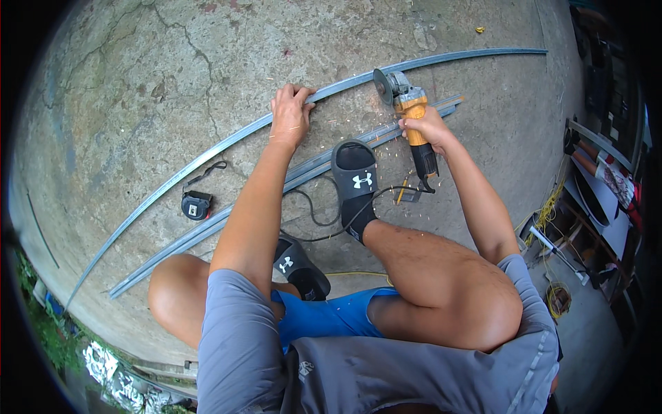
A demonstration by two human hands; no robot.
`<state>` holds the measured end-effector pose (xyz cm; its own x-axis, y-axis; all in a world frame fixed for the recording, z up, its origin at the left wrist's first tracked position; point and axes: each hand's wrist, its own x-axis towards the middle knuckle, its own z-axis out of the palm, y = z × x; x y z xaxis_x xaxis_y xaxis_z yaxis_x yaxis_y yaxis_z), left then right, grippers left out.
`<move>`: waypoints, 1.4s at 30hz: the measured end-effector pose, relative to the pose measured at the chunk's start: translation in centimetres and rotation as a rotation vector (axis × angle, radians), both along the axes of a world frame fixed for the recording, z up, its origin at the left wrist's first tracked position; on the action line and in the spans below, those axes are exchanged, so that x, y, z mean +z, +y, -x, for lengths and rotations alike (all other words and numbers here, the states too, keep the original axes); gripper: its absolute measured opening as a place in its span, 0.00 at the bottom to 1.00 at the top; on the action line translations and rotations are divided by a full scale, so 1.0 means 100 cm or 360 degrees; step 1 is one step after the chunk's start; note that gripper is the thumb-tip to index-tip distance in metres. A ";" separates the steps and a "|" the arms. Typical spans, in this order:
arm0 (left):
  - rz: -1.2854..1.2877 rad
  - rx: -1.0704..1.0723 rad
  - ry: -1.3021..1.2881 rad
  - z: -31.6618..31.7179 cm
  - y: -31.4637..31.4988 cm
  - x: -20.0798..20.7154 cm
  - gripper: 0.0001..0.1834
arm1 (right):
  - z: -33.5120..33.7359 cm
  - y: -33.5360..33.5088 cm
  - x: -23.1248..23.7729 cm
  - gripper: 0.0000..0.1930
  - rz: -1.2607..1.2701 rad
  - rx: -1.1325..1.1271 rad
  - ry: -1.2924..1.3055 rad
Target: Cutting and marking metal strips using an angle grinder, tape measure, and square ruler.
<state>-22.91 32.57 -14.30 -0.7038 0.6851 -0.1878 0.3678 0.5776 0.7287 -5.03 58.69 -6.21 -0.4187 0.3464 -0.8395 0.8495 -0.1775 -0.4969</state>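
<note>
My right hand (429,131) is wrapped round the yellow and black body of an angle grinder (415,114). Its cutting disc (383,87) meets a long, thin metal channel (345,84), and sparks fly back toward my feet. Left of the disc, my left hand (291,114) grips the same channel, fingers curled over its far side and holding it at the concrete. Nearer to me lies a bundle of similar metal channels (317,164), with one sandalled foot (355,172) beside it. The grinder's black cord (386,191) runs past that foot.
A black tape measure (197,205) with a wrist strap lies between the channels at left. A yellow pencil (401,193) lies beside a small dark flat item near the cord. At right are yellow cable (549,210), leaning boards and another person's legs (586,157). Cracked concrete (138,83) spreads ahead.
</note>
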 end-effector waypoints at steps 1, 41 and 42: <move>0.0003 0.0001 0.0001 0.000 0.000 -0.001 0.16 | 0.001 -0.001 0.001 0.14 -0.0018 0.0009 -0.0009; -0.0009 0.0020 -0.0015 -0.002 -0.001 -0.005 0.16 | 0.016 0.002 0.003 0.14 -0.0032 0.0030 -0.0042; -0.0004 0.0024 0.0004 -0.002 0.000 -0.006 0.16 | 0.016 0.003 0.002 0.14 -0.0028 0.0033 -0.0025</move>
